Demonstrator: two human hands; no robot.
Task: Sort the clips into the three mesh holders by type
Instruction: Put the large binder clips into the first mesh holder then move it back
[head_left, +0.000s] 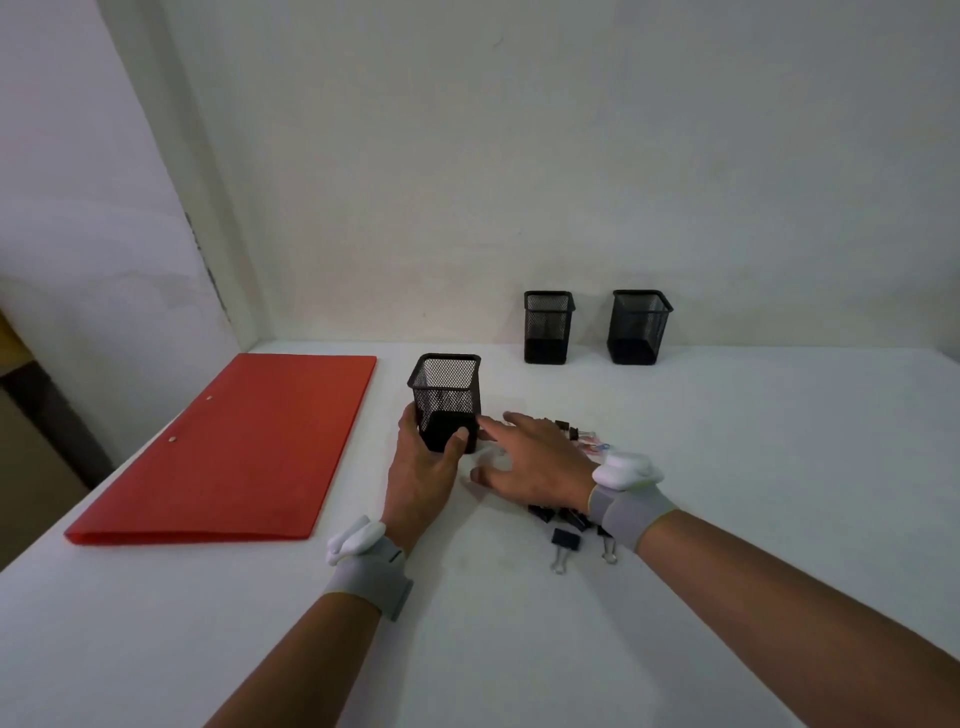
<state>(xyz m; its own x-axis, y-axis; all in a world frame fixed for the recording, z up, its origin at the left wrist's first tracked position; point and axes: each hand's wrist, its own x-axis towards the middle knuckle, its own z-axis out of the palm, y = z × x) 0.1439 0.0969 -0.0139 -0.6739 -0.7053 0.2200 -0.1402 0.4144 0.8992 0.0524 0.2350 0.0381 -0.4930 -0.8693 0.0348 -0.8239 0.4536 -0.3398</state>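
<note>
- A red folder (228, 447) is laid flat on the white table (727, 519), left of the action, its long axis running away toward the back wall (519, 156).
- The nearest mesh holder (447, 400) is gripped low down by the left hand (421, 478), thumb on the front face, fingers round the far left side; it is kept upright, mouth up.
- Two more mesh holders are seen upright against the wall, the middle one (548, 327) and the right one (640, 327), well apart from the gripped one.
- The right hand (535, 457) is spread wide, fingers fanned, nothing held (it hangs over the clip pile).
- The clips (566, 525) are scattered beneath and just beside that hand, much of the pile being blocked by it; one black binder clip (563, 545) is laid with its wire handles toward the viewer.
- Grey wristbands with white pods are worn on both wrists.
- No readable writing is found anywhere.
</note>
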